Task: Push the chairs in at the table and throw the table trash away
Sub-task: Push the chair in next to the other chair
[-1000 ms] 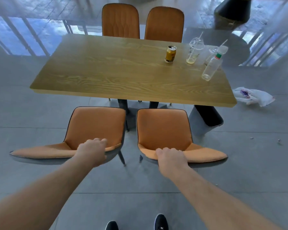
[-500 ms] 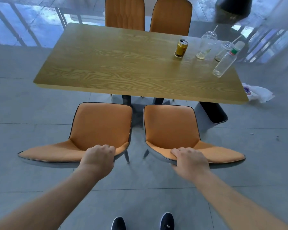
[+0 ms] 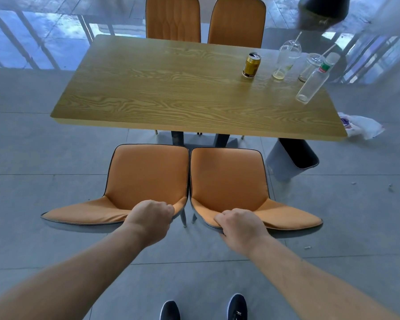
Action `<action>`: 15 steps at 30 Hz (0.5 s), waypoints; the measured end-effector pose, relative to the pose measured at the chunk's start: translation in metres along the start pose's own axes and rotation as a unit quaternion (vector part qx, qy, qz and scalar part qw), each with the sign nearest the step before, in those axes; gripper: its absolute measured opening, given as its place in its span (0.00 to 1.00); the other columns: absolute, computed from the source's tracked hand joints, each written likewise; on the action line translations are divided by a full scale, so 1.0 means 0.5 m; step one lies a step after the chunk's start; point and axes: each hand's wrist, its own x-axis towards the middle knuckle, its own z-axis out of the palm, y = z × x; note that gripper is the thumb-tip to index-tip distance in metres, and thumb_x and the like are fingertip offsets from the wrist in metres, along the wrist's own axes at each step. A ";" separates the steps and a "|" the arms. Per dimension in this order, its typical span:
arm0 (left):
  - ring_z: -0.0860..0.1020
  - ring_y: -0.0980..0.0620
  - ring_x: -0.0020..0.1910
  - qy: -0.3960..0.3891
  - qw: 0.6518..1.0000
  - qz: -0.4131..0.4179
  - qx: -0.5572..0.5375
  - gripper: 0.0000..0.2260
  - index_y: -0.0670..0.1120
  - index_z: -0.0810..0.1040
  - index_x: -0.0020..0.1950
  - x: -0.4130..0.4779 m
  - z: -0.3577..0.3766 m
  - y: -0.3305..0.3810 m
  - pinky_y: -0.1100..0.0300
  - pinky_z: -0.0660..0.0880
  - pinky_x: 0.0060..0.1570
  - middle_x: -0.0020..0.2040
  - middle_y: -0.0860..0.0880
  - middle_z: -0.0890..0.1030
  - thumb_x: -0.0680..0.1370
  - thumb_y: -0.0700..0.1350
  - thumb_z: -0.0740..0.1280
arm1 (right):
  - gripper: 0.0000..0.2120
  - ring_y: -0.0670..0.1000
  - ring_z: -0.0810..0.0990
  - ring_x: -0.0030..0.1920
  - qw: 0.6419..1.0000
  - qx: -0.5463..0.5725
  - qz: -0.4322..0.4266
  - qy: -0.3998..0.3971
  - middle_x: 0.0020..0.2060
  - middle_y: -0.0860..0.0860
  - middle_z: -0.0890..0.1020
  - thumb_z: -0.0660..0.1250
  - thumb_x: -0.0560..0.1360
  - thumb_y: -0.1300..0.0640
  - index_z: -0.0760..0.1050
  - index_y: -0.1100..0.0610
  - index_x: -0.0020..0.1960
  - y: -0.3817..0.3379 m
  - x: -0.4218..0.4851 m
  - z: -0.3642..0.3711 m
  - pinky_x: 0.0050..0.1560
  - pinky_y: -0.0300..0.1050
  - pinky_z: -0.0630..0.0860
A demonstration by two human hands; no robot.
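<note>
Orange near chairs, left chair and right chair, sit side by side, seats short of the table edge, not yet tucked under; left hand and right hand are each curled closed over a backrest top. Two far chairs appear already in. Trash untouched on the tabletop: can, two plastic cups, bottle; bin stands by the table's right end.

Your wooden table carries a gold can, two clear cups and a plastic bottle. All stand near its far right corner.
</note>
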 end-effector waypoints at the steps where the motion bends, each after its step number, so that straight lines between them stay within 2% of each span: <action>1: 0.79 0.53 0.37 0.002 1.000 -0.002 0.000 0.10 0.50 0.76 0.52 0.000 -0.002 0.001 0.57 0.80 0.41 0.44 0.52 0.80 0.84 0.49 0.57 | 0.04 0.53 0.80 0.40 1.000 -0.001 0.003 0.004 0.41 0.48 0.82 0.71 0.77 0.52 0.77 0.51 0.47 0.000 0.001 -0.003 0.36 0.46 0.74; 5: 0.77 0.55 0.36 -0.012 0.999 -0.032 -0.041 0.11 0.51 0.76 0.49 -0.002 -0.003 0.007 0.58 0.80 0.41 0.42 0.54 0.79 0.84 0.55 0.59 | 0.07 0.53 0.79 0.42 1.000 0.008 0.015 -0.002 0.43 0.47 0.80 0.69 0.79 0.48 0.76 0.51 0.50 -0.002 0.002 -0.005 0.36 0.46 0.71; 7: 0.77 0.56 0.36 -0.051 0.988 -0.078 -0.123 0.14 0.51 0.76 0.49 0.009 -0.014 0.002 0.58 0.80 0.41 0.41 0.55 0.79 0.81 0.61 0.62 | 0.16 0.51 0.77 0.46 0.999 0.030 0.031 -0.022 0.46 0.46 0.79 0.65 0.80 0.37 0.76 0.50 0.54 -0.008 0.002 -0.013 0.39 0.45 0.73; 9: 0.80 0.55 0.45 -0.077 0.956 -0.137 -0.249 0.21 0.53 0.78 0.57 0.023 -0.044 -0.011 0.56 0.80 0.44 0.49 0.55 0.82 0.77 0.68 0.63 | 0.27 0.50 0.78 0.56 0.988 0.128 0.082 -0.020 0.57 0.44 0.82 0.60 0.78 0.29 0.77 0.47 0.65 -0.010 0.000 -0.047 0.51 0.48 0.78; 10: 0.80 0.53 0.52 -0.056 0.942 -0.162 -0.289 0.27 0.54 0.77 0.63 0.029 -0.067 -0.022 0.55 0.79 0.48 0.56 0.55 0.82 0.74 0.72 0.63 | 0.30 0.49 0.77 0.62 0.979 0.167 0.114 0.015 0.63 0.44 0.81 0.58 0.78 0.28 0.75 0.46 0.69 -0.007 -0.004 -0.072 0.58 0.50 0.78; 12: 0.77 0.49 0.63 0.020 0.935 -0.183 -0.303 0.36 0.56 0.73 0.72 0.043 -0.136 -0.043 0.49 0.78 0.56 0.67 0.52 0.79 0.72 0.76 0.61 | 0.32 0.50 0.73 0.69 0.966 0.169 0.165 0.109 0.69 0.45 0.78 0.56 0.79 0.29 0.71 0.47 0.75 0.012 -0.013 -0.138 0.64 0.52 0.75; 15: 0.72 0.47 0.71 0.099 0.936 -0.163 -0.296 0.40 0.56 0.67 0.76 0.073 -0.283 -0.056 0.44 0.76 0.63 0.73 0.51 0.74 0.71 0.78 0.59 | 0.34 0.53 0.70 0.72 0.954 0.123 0.198 0.187 0.71 0.48 0.76 0.56 0.79 0.29 0.66 0.49 0.78 0.059 -0.047 -0.263 0.68 0.54 0.72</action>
